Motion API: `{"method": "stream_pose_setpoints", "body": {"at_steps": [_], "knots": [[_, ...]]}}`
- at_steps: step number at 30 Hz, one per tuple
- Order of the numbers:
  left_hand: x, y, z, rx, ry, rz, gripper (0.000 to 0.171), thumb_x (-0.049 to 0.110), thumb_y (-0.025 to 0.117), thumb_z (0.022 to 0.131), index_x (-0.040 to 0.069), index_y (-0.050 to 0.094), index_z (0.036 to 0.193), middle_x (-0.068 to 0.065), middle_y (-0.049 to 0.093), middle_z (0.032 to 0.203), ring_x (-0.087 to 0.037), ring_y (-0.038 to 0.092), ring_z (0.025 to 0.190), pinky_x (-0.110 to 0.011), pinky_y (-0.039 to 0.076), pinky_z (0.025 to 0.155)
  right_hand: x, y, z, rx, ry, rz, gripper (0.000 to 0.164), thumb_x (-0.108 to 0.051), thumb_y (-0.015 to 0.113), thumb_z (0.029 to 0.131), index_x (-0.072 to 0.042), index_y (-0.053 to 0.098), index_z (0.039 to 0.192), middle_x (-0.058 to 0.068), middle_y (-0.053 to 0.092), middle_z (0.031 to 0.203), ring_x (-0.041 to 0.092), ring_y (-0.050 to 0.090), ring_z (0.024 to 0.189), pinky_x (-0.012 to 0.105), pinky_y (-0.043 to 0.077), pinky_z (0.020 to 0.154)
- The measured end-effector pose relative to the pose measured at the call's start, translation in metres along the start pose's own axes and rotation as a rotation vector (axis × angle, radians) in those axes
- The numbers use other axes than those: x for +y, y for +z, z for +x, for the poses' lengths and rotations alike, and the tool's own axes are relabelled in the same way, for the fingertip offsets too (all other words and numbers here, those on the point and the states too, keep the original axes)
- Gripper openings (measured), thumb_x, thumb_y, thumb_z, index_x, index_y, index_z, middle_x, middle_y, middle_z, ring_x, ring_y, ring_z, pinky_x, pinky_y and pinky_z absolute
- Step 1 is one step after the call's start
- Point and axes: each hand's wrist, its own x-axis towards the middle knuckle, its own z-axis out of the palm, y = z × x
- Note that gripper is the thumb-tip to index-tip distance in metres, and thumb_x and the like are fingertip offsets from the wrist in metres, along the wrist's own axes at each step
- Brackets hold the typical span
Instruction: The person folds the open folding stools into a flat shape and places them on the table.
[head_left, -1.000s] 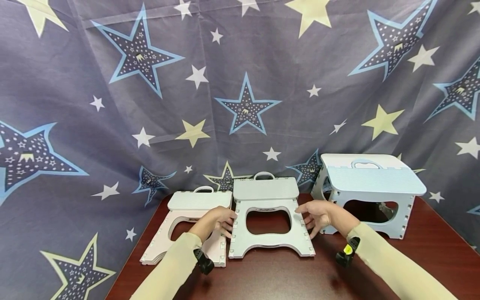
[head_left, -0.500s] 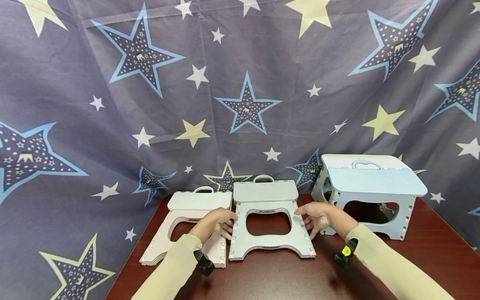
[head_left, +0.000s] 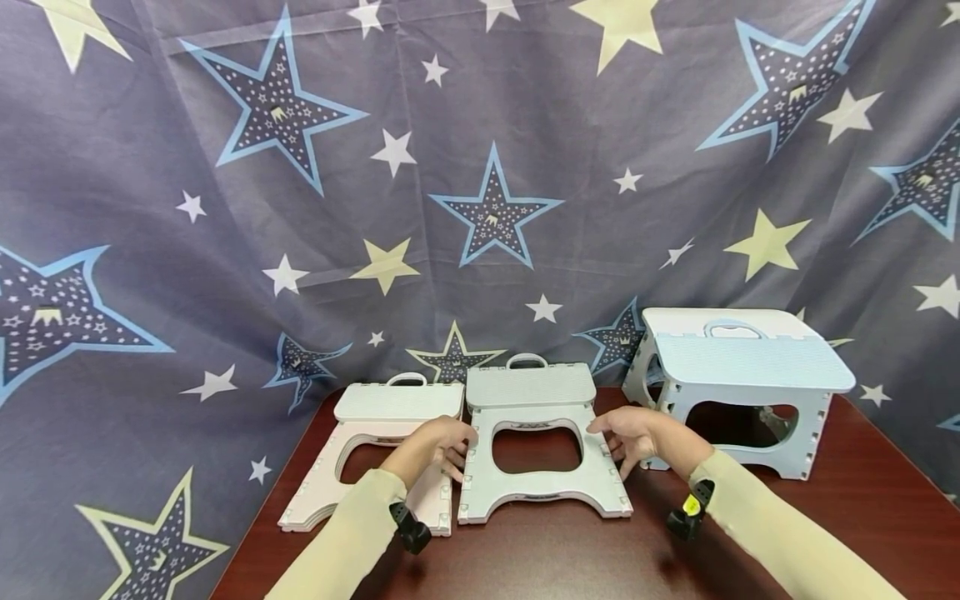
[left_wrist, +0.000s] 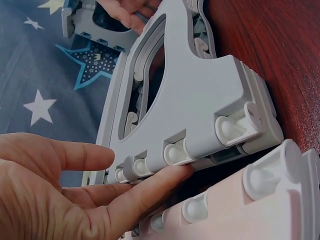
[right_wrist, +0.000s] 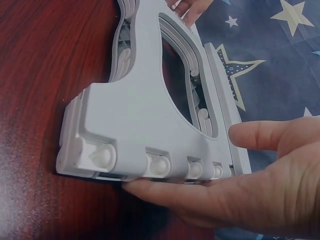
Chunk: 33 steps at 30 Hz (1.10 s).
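A white folding step stool (head_left: pixel 540 487), folded flat, lies in the middle of the dark wooden table in the head view, its handle toward the curtain. My left hand (head_left: pixel 438 446) grips its left side edge; in the left wrist view the thumb (left_wrist: pixel 87 156) is at the upper face and the fingers run along the hinged edge. On the opposite side my right hand (head_left: pixel 630 433) grips the right edge, thumb (right_wrist: pixel 257 134) above and fingers along the side. Close to the left hand lies a folded pink-and-white step stool (head_left: pixel 311 492), partly covered by my forearm.
An unfolded light-blue and white step stool (head_left: pixel 757 358) stands at the right, behind my right hand. A star-patterned curtain (head_left: pixel 487 108) hangs along the back of the table (head_left: pixel 570 558). The pink stool sits only a narrow gap from the white one.
The white folded stool's handle end has sunk slightly and the stool has shifted a little toward me. Both hands keep about the same place at its sides.
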Motion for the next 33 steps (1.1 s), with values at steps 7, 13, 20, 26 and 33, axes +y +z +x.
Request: {"method": "stream_pose_setpoints", "body": {"at_steps": [7, 13, 20, 26, 33], "knots": [[0.0008, 0.0003, -0.0013, 0.006, -0.003, 0.033, 0.057, 0.006, 0.052, 0.094, -0.018, 0.037, 0.143, -0.046, 0.043, 0.139, -0.062, 0.049, 0.127, -0.056, 0.06, 0.087, 0.0002, 0.0027, -0.0004, 0.009, 0.006, 0.01, 0.058, -0.018, 0.042, 0.103, 0.016, 0.02, 0.145, 0.046, 0.03, 0.142, 0.061, 0.026, 0.141, 0.08, 0.026, 0.11], [0.0008, -0.0006, -0.0002, 0.001, -0.009, 0.041, 0.056, 0.007, 0.052, 0.096, -0.018, 0.037, 0.144, -0.045, 0.043, 0.139, -0.063, 0.048, 0.127, -0.056, 0.06, 0.087, 0.001, 0.0041, -0.001, 0.022, 0.006, 0.011, 0.061, -0.018, 0.043, 0.103, 0.015, 0.017, 0.147, 0.045, 0.031, 0.141, 0.061, 0.027, 0.141, 0.08, 0.027, 0.109], [0.0034, 0.0007, -0.0009, -0.009, -0.02, 0.049, 0.055, 0.008, 0.05, 0.098, -0.017, 0.037, 0.145, -0.046, 0.043, 0.139, -0.063, 0.047, 0.129, -0.058, 0.059, 0.089, 0.0031, 0.0073, 0.0003, 0.055, -0.001, 0.007, 0.063, -0.019, 0.047, 0.1, 0.016, 0.021, 0.146, 0.042, 0.039, 0.136, 0.057, 0.036, 0.136, 0.079, 0.033, 0.106], [0.0056, 0.0013, 0.0, -0.014, -0.038, 0.064, 0.058, 0.01, 0.05, 0.1, -0.017, 0.032, 0.147, -0.045, 0.041, 0.142, -0.062, 0.044, 0.132, -0.06, 0.057, 0.092, 0.0049, 0.009, 0.0019, 0.073, -0.009, 0.014, 0.061, -0.018, 0.049, 0.099, 0.016, 0.025, 0.143, 0.04, 0.041, 0.133, 0.056, 0.038, 0.135, 0.08, 0.033, 0.106], [0.0056, 0.0027, -0.0001, -0.018, -0.04, 0.06, 0.058, 0.01, 0.05, 0.101, -0.017, 0.031, 0.148, -0.044, 0.04, 0.143, -0.06, 0.044, 0.134, -0.06, 0.057, 0.09, 0.0053, 0.0087, 0.0016, 0.08, -0.004, 0.01, 0.066, -0.02, 0.051, 0.097, 0.016, 0.024, 0.145, 0.04, 0.04, 0.135, 0.056, 0.036, 0.136, 0.079, 0.034, 0.106]]}}
